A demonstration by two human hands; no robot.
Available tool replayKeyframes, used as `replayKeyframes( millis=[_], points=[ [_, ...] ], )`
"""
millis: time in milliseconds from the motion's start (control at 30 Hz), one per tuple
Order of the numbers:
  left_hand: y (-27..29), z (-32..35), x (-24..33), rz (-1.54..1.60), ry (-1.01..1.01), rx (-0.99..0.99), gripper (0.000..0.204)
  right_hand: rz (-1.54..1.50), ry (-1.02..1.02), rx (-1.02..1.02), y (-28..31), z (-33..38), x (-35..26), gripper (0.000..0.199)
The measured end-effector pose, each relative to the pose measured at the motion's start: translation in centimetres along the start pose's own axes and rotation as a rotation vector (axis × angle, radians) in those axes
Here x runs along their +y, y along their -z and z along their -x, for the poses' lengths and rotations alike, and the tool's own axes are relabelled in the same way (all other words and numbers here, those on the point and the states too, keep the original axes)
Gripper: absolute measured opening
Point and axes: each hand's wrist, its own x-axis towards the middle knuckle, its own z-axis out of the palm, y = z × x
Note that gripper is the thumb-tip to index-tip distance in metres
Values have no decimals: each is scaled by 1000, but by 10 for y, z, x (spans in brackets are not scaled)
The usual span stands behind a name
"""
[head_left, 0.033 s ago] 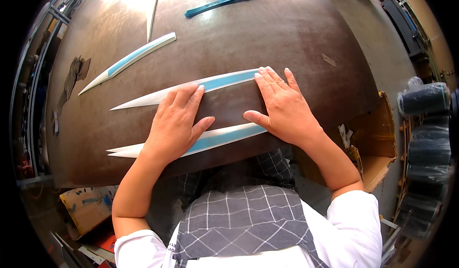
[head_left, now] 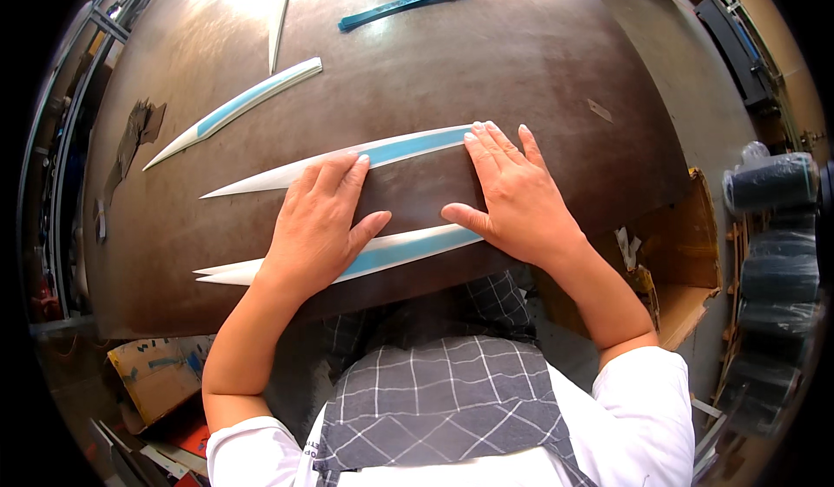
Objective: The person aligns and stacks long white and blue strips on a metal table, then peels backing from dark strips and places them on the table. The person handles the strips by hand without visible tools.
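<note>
My left hand point(head_left: 314, 218) lies flat with its fingers stretched out, fingertips on a long white pointed strip point(head_left: 408, 146) with a light blue band along it. On the right end of that same strip rest the fingertips of my right hand point(head_left: 526, 193), also flat and spread. Nearer to me is a second white strip point(head_left: 404, 249) with a blue band and two points at its left end. My left palm and wrist cover part of it, and my right hand hides its right end. Neither hand grips anything.
Farther off on the brown table point(head_left: 556, 61) lie a folded white and blue strip point(head_left: 243, 98), a narrow white one point(head_left: 277, 31) and a tied blue bundle point(head_left: 404, 6). Dark scraps point(head_left: 135, 144) sit at left. Cardboard boxes point(head_left: 695, 261) and wrapped dark rolls point(head_left: 773, 183) stand beyond the table.
</note>
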Motion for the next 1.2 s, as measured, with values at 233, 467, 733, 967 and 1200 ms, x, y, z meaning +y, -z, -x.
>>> replayKeyframes(
  millis=[233,467,733,967,1200],
  points=[
    [-2,14,-1,-92,89,48,62,-78,-48,137,-11,2,-3,86],
    [-6,19,-5,-21,78,114,61,-1082,-342,260,-2,-7,24,72],
    [-8,17,-6,14,84,84,63,-224,-146,148,-32,-111,1,94],
    [4,39,-12,-16,109,89,62,-32,-194,8,-43,-119,-2,98],
    [2,44,-22,121,118,129,59,-109,-142,67,-34,-141,-40,101]
  ],
)
